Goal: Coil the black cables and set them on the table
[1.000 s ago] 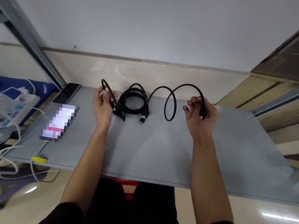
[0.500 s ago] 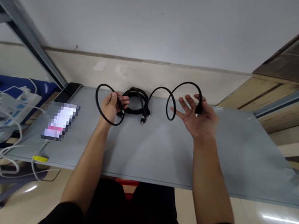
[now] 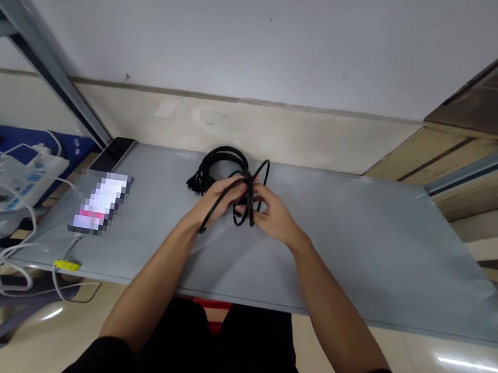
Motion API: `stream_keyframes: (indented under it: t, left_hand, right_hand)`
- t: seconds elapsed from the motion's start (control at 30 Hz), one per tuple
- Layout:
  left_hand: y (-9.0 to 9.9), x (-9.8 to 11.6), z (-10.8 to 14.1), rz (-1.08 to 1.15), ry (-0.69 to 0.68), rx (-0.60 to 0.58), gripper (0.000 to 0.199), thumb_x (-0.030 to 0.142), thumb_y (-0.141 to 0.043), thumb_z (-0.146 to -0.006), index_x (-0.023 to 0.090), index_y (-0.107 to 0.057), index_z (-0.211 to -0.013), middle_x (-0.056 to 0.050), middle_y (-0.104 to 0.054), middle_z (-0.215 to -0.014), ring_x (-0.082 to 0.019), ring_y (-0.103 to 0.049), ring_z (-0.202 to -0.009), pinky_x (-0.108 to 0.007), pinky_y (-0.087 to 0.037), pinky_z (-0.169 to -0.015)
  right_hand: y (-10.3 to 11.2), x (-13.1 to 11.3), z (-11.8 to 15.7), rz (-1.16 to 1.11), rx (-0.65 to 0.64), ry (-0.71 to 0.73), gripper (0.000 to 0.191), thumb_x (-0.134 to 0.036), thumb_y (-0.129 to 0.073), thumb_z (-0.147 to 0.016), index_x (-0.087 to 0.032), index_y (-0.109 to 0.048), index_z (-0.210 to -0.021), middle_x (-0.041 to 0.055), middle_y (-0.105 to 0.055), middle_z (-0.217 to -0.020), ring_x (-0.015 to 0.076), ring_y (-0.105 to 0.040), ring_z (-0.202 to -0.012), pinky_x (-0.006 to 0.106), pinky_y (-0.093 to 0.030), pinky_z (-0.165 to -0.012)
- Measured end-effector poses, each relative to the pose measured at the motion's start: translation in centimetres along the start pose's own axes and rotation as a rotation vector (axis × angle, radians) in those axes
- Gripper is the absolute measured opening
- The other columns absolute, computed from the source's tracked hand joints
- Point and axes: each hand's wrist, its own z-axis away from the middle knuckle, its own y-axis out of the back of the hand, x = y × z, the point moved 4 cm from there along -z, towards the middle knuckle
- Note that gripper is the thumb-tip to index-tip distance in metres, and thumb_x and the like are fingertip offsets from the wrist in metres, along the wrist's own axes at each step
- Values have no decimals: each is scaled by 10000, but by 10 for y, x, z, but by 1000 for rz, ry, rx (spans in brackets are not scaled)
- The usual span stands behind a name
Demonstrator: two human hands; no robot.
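Between my two hands, over the middle of the grey table [image 3: 362, 248], a black cable [image 3: 215, 207] is gathered in loose loops. My left hand [image 3: 223, 198] is closed on the cable from the left side. From the right, my right hand [image 3: 271, 212] has its fingers closed round the same loops, close to my left fingertips. Another coiled black cable [image 3: 208, 164] lies on the table just behind my left hand, against the wall edge. The ends of the held cable are partly hidden among the loops and fingers.
A lit phone [image 3: 102, 201] with a white cord lies at the table's left, with a dark phone [image 3: 115, 153] behind it. Further left, a white power strip [image 3: 32, 184] with tangled cords sits on a blue surface. Metal posts flank the table; a wall closes the back.
My hands have come together at the middle. The cable that was stretched between them is now bunched in loops, and my right hand, spread before, has closed on it.
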Motion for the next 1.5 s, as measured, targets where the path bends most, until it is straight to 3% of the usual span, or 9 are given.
stream_keyframes:
  t: [0.17,0.27,0.53,0.7,0.8,1.03,1.17,1.33,1.5]
  left_hand:
    - [-5,19,4,-154,-44,-132,385,461,-870,-831,178,-805,-1084,-109,-798,-1016,-263,-751,-948,-385,-616,-863]
    - [4,27,7,-167,-9,-96,354,449,-846,-852,177,-813,-1078,-117,-799,-930,-272,-764,-851,-377,-624,-753]
    - [53,45,11,-222,-209,531,209,384,-717,-975,216,-820,-1043,-38,-758,-818,-196,-699,-797,-307,-582,-799]
    - [30,36,11,-373,-161,503,261,331,-813,-924,211,-763,-1151,-54,-749,-946,-229,-702,-945,-328,-542,-930]
    - [20,29,11,-370,-106,436,262,352,-756,-975,231,-730,-1206,-35,-727,-886,-221,-701,-853,-338,-552,-890]
    - [20,25,12,-198,-34,363,327,487,-619,-1049,247,-727,-1243,-17,-682,-829,-161,-595,-610,-283,-495,-651]
    - [25,24,9,-296,-57,359,272,285,-719,-984,264,-736,-1255,4,-689,-802,-186,-655,-708,-309,-551,-798]
    - [27,28,9,-333,-162,365,246,367,-730,-965,269,-778,-1186,-55,-777,-978,-255,-737,-1007,-373,-583,-954]
    - [20,38,12,-423,-175,319,238,364,-719,-968,269,-799,-1170,-64,-809,-1128,-284,-725,-1167,-420,-550,-1071]
  right_hand:
    - [12,-3,0,81,103,-25,386,-439,-865,-802,-262,-524,-842,-33,-589,-784,156,-519,-712,316,-463,-675]
    - [26,-3,1,95,179,-61,385,-462,-876,-807,-265,-550,-863,-53,-562,-723,144,-483,-660,306,-418,-643]
    - [80,1,4,-2,663,-15,337,-575,-782,-890,-262,-658,-877,-24,-564,-734,151,-508,-678,302,-471,-637]
    - [56,18,-3,-231,434,-111,474,-703,-817,-804,-267,-636,-852,37,-712,-1098,196,-652,-1041,370,-581,-933]
    - [39,18,-3,-329,313,-186,503,-720,-816,-793,-260,-620,-848,54,-733,-1234,232,-666,-1181,396,-594,-961]
    - [41,14,-2,-504,380,-237,410,-621,-815,-835,-298,-689,-1052,28,-790,-1153,238,-783,-1080,355,-640,-825]
    - [42,14,-1,-501,367,-262,531,-529,-912,-771,-332,-704,-1218,11,-806,-1068,236,-810,-1020,387,-672,-851]
    - [40,11,-1,-475,352,-280,478,-613,-941,-721,-252,-707,-930,57,-821,-1014,237,-813,-954,357,-685,-765]
    - [37,9,-2,-450,359,-275,530,-656,-934,-703,-253,-645,-887,24,-769,-928,231,-809,-927,295,-648,-640]
